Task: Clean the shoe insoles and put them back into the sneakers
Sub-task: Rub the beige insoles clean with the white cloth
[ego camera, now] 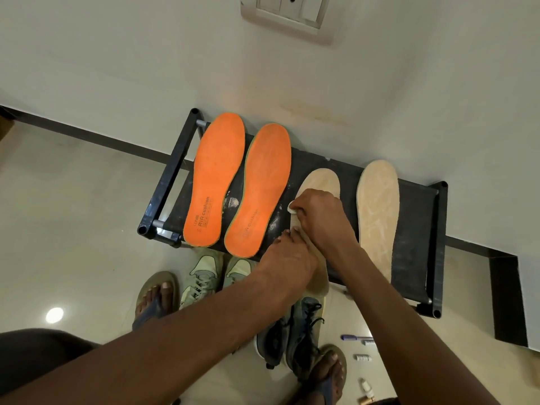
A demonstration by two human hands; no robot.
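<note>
The right hand point(317, 213) is curling around a small white wipe point(292, 206) and pressing it onto a beige insole point(321, 182) lying on the rack point(415, 229), while the left hand point(287, 258) is pinching that insole's near half to steady it. Its twin point(378, 211) is lying just right of it on the rack, and two orange insoles point(216, 179) are resting at the rack's left end, all four with their heels overhanging the rack's near edge. The risk is sitting right there — a hard stroke toward that edge is likely to drag the thin insole off, dropping it onto the dark sneakers point(292, 334) below the rack. The left hand's hold is looking light, so the insole may also buckle under the wipe. White residue is speckling the rack between the pairs — it could be transferring back onto wiped surfaces. The green sneakers point(204, 279), below the rack's left part, are waiting unfilled.
</note>
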